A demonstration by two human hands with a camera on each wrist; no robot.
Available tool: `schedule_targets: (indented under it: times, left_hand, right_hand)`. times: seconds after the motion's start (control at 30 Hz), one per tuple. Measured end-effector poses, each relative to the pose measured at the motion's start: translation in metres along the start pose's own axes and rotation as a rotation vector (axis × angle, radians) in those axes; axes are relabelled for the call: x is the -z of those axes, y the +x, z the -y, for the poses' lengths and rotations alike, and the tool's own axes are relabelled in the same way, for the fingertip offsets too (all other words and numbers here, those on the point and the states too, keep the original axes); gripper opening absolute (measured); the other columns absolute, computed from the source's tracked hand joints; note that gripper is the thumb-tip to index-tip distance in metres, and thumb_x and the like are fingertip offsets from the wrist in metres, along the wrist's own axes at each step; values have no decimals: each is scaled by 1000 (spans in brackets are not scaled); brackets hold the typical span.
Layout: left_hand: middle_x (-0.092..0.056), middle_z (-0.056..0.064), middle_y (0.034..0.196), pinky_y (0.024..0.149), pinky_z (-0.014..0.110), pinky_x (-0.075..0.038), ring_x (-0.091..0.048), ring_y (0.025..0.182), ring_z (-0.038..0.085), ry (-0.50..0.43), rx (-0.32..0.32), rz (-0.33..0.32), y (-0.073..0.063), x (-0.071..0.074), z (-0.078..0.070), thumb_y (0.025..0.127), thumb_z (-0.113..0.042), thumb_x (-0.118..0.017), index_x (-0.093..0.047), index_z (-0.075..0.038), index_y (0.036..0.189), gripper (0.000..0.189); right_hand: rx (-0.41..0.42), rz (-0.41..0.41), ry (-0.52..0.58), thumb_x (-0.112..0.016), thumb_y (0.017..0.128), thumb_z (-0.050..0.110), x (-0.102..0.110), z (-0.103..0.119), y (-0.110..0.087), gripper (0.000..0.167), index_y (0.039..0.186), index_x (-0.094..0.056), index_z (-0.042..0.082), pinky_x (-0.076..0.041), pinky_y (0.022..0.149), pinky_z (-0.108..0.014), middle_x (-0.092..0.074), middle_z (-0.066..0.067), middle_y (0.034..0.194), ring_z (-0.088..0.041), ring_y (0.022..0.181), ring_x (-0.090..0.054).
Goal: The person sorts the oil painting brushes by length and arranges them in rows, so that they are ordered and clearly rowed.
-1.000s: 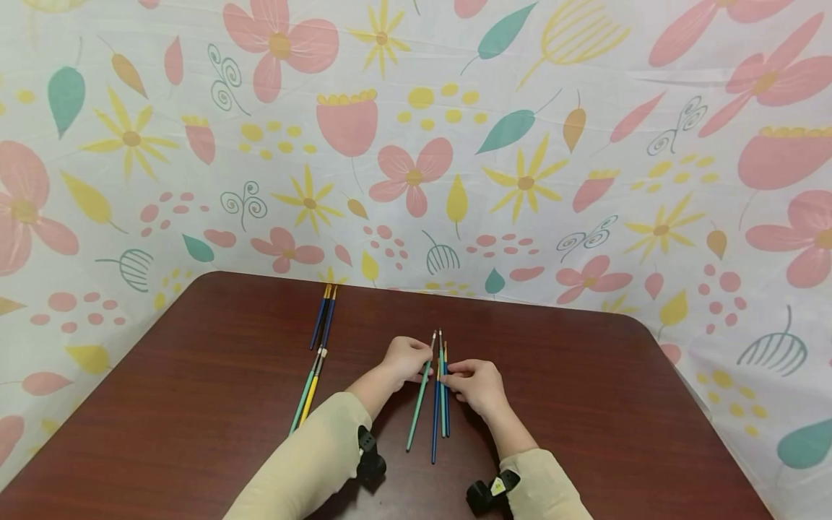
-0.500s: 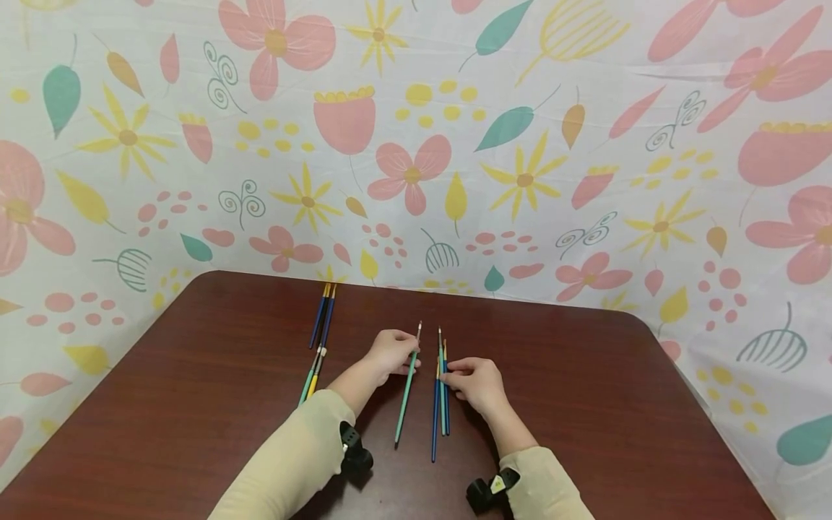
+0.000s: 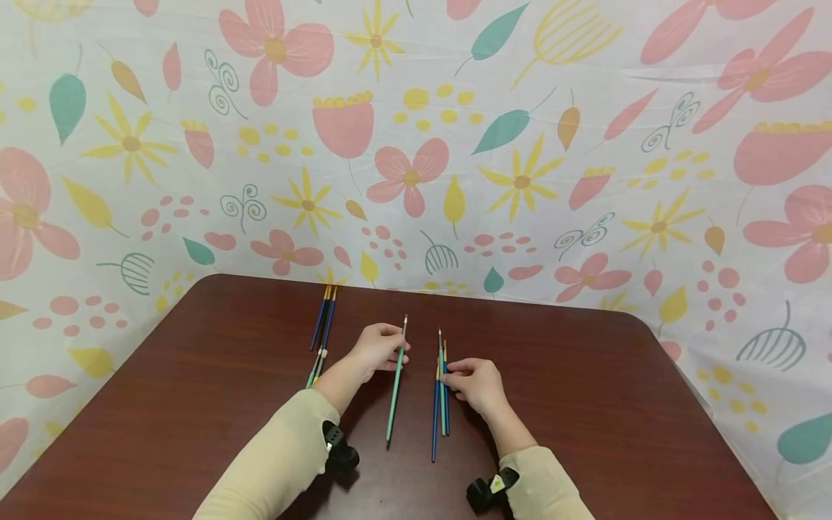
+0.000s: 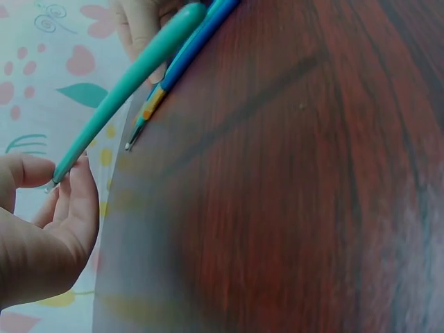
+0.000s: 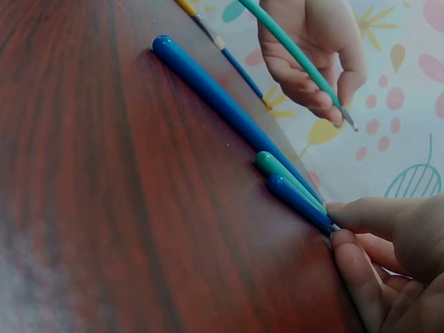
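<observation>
My left hand [image 3: 377, 347] pinches a green paintbrush [image 3: 395, 397] near its ferrule, between thumb and fingers. The brush slants over the table, bristle end away from me, and in the left wrist view its handle [image 4: 128, 83] points up and right, its shadow falling on the wood. Three more paintbrushes lie side by side to the right: a longer blue one [image 3: 435, 430], a green one [image 3: 443, 415] and a shorter blue one [image 3: 447, 419]. At their ferrule ends, the thumb and fingertips of my right hand [image 3: 479, 384] pinch the bunch.
Two dark blue paintbrushes [image 3: 328, 321] lie at the table's back left. Below them, a green and a yellow brush [image 3: 318, 367] are partly hidden by my left forearm. The dark wooden table [image 3: 585, 404] meets a flower-print cloth [image 3: 409, 108] behind it.
My left hand has moved left, carrying the green paintbrush away from the other three. The right hand has stayed in place at the bunch.
</observation>
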State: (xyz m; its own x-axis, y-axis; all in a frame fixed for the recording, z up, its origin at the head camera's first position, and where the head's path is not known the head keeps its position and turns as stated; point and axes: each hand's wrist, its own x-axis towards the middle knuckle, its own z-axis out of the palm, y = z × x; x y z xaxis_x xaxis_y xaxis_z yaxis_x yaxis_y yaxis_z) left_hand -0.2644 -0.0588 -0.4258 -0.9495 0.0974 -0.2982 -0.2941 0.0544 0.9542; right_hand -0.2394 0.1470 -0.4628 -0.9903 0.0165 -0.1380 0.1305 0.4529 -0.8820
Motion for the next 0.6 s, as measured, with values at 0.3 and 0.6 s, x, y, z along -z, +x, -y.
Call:
schedule_targets:
  times: [0.3,0.6]
  left_hand:
    - [-65,22,105,58,29,-56,-66,64,15,29,-19,-15,-1,14,-3,91,-10,-51,-48,-1,131,41]
    - [-65,13,90,55,29,-55,-65,60,14,42,-14,-20,-6,24,-4,94,-15,-52,-51,-1,128,37]
  right_hand:
    - [2,3,2,-76,78,12,0,0,-1,24,100,-72,2,-58,60,-31,-71,-7,80,-13,68,-66]
    - [13,13,-1,-76,78,12,2,1,-2,26,100,-71,0,-58,60,-31,-71,-10,83,-14,68,-66]
